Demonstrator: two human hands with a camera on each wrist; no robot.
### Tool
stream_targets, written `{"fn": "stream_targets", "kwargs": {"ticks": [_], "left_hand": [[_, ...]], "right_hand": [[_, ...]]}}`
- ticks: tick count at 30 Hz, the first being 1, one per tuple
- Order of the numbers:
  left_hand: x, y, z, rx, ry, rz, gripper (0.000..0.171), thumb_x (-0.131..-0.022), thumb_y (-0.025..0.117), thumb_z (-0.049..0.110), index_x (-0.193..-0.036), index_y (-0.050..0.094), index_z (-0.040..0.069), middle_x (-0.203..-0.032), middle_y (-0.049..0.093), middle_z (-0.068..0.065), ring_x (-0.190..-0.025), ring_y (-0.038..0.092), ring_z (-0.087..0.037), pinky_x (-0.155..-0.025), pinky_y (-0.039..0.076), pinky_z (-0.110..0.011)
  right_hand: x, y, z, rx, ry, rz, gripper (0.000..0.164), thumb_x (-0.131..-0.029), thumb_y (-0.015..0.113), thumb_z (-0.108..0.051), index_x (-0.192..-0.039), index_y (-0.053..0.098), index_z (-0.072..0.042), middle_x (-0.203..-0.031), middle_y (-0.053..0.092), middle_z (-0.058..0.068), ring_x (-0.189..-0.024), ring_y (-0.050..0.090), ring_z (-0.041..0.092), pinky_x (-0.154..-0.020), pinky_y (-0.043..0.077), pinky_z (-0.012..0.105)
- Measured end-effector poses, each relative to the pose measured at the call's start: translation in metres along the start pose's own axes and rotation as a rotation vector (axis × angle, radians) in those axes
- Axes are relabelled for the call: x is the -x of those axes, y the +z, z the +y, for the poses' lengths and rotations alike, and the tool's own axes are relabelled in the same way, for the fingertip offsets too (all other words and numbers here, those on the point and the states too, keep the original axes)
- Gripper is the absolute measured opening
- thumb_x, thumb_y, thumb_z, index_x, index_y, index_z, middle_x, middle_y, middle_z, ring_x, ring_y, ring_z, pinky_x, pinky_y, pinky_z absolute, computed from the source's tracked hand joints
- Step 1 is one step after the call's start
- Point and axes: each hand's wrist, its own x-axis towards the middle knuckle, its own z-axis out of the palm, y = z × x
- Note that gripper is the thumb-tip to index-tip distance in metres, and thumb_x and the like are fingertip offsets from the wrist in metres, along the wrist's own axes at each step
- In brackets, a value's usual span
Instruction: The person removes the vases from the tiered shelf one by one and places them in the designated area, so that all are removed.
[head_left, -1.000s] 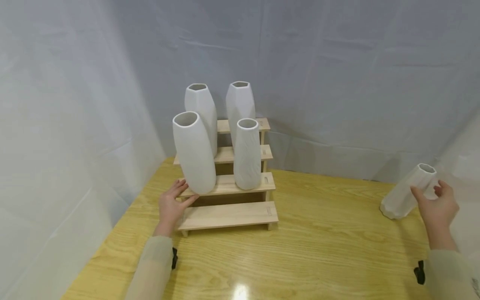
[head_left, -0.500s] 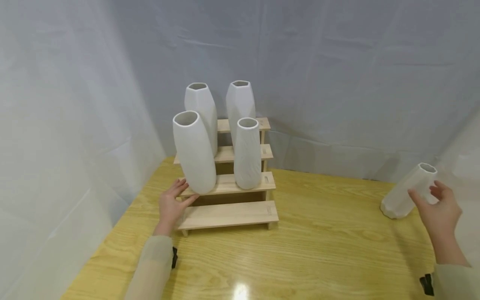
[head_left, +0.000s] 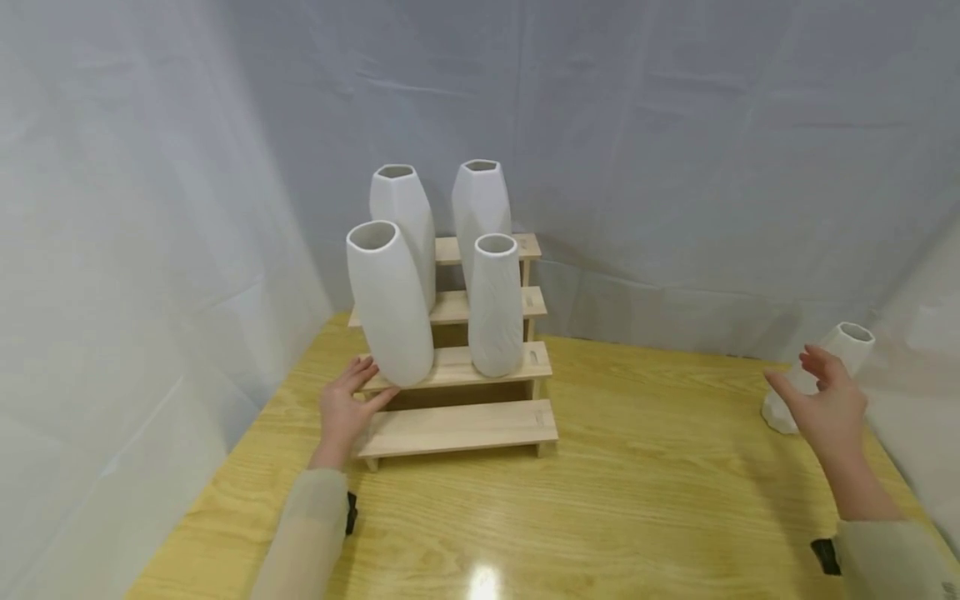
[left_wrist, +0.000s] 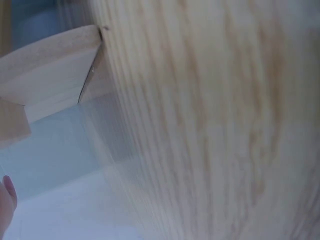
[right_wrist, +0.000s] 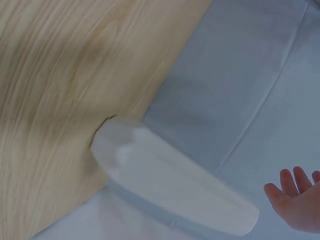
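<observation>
In the head view my left hand (head_left: 345,415) is at the left end of the stepped wooden stand (head_left: 457,429), thumb and fingers spread by the base of a tall white vase (head_left: 390,308). Its fingertips overlap the end of the second step. Only one fingertip (left_wrist: 8,192) shows in the left wrist view. My right hand (head_left: 828,412), thumb and fingers parted around nothing, overlaps a fluted white vase (head_left: 847,346) at the right. In the right wrist view a gap separates this vase (right_wrist: 175,175) from the right-hand fingers (right_wrist: 287,185).
A slimmer white vase (head_left: 496,312) stands right on the same step. Two faceted vases, left (head_left: 401,208) and right (head_left: 482,200), stand higher up. The lowest step holds nothing. The yellow wood-grain table (head_left: 637,492) borders pale sheets at back (head_left: 675,183) and sides.
My right hand has moved left and now covers part of the fluted vase from the head camera. The left hand, stand and vases stay in place.
</observation>
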Motion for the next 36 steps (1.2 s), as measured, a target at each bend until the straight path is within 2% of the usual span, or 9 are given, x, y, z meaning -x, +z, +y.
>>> {"fn": "stream_targets", "kwargs": {"ticks": [1,2,4,6,10,15,21,28,36], "left_hand": [[0.0,0.0,0.001,0.0,-0.001,-0.002,0.05,-0.062,0.08,0.022,-0.103,0.064,0.0,-0.114,0.058,-0.012,-0.115,0.045,-0.027,-0.095,0.036,-0.045],[-0.001,0.0,0.001,0.001,-0.001,-0.002,0.05,-0.062,0.081,0.022,-0.103,0.064,-0.001,-0.114,0.058,-0.012,-0.115,0.045,-0.027,-0.095,0.036,-0.045],[-0.001,-0.001,0.002,0.0,-0.002,-0.001,0.05,-0.062,0.081,0.022,-0.103,0.064,-0.001,-0.114,0.058,-0.012,-0.115,0.046,-0.027,-0.095,0.036,-0.045],[-0.001,-0.001,0.003,0.002,-0.002,0.002,0.049,-0.062,0.081,0.021,-0.103,0.064,-0.001,-0.113,0.058,-0.013,-0.115,0.046,-0.027,-0.095,0.036,-0.045],[-0.001,-0.001,0.003,0.001,-0.004,0.004,0.049,-0.062,0.081,0.021,-0.102,0.064,-0.001,-0.114,0.058,-0.012,-0.115,0.046,-0.027,-0.095,0.035,-0.045],[-0.001,0.0,0.004,-0.008,-0.001,0.003,0.049,-0.062,0.08,0.022,-0.102,0.064,-0.001,-0.114,0.058,-0.012,-0.114,0.046,-0.027,-0.095,0.036,-0.044],[-0.001,-0.001,0.005,0.006,-0.029,-0.008,0.049,-0.063,0.08,0.022,-0.103,0.064,0.0,-0.115,0.057,-0.011,-0.115,0.045,-0.026,-0.096,0.035,-0.045],[-0.001,-0.003,0.006,-0.006,-0.047,-0.023,0.05,-0.064,0.08,0.025,-0.104,0.063,-0.001,-0.116,0.057,-0.011,-0.116,0.045,-0.026,-0.096,0.034,-0.045],[-0.001,-0.003,0.005,-0.01,-0.058,-0.037,0.052,-0.064,0.079,0.027,-0.105,0.063,0.001,-0.117,0.056,-0.011,-0.117,0.043,-0.026,-0.097,0.032,-0.046]], "right_hand": [[0.006,0.0,-0.021,-0.008,0.0,-0.019,0.062,-0.082,0.063,-0.023,-0.132,0.036,0.0,-0.127,0.043,0.024,-0.117,0.041,0.021,-0.101,0.029,0.04],[0.009,0.002,-0.028,-0.005,-0.015,-0.032,0.061,-0.082,0.063,-0.023,-0.132,0.036,0.001,-0.126,0.044,0.024,-0.116,0.042,0.021,-0.1,0.029,0.04],[0.011,0.007,-0.037,-0.009,-0.043,-0.061,0.061,-0.083,0.062,-0.024,-0.131,0.037,0.002,-0.124,0.044,0.026,-0.115,0.042,0.025,-0.099,0.03,0.042],[0.012,0.013,-0.045,-0.036,-0.062,-0.084,0.06,-0.082,0.063,-0.023,-0.13,0.037,0.004,-0.123,0.045,0.027,-0.113,0.041,0.035,-0.098,0.03,0.046],[0.014,0.025,-0.056,-0.069,-0.107,-0.107,0.059,-0.081,0.065,-0.022,-0.127,0.04,0.005,-0.121,0.047,0.027,-0.11,0.041,0.039,-0.096,0.031,0.048],[0.017,0.039,-0.066,-0.107,-0.16,-0.147,0.058,-0.08,0.066,-0.022,-0.125,0.042,0.006,-0.121,0.048,0.025,-0.109,0.043,0.038,-0.094,0.033,0.048],[0.018,0.054,-0.082,-0.13,-0.211,-0.191,0.057,-0.08,0.066,-0.025,-0.123,0.044,0.006,-0.119,0.049,0.023,-0.108,0.045,0.036,-0.091,0.036,0.047],[0.016,0.069,-0.101,-0.187,-0.231,-0.237,0.058,-0.079,0.067,-0.026,-0.123,0.045,0.005,-0.119,0.049,0.022,-0.11,0.045,0.034,-0.092,0.037,0.045],[0.016,0.089,-0.12,-0.239,-0.298,-0.234,0.052,-0.077,0.07,-0.018,-0.118,0.049,0.006,-0.114,0.053,0.023,-0.106,0.048,0.034,-0.091,0.039,0.044]]}}
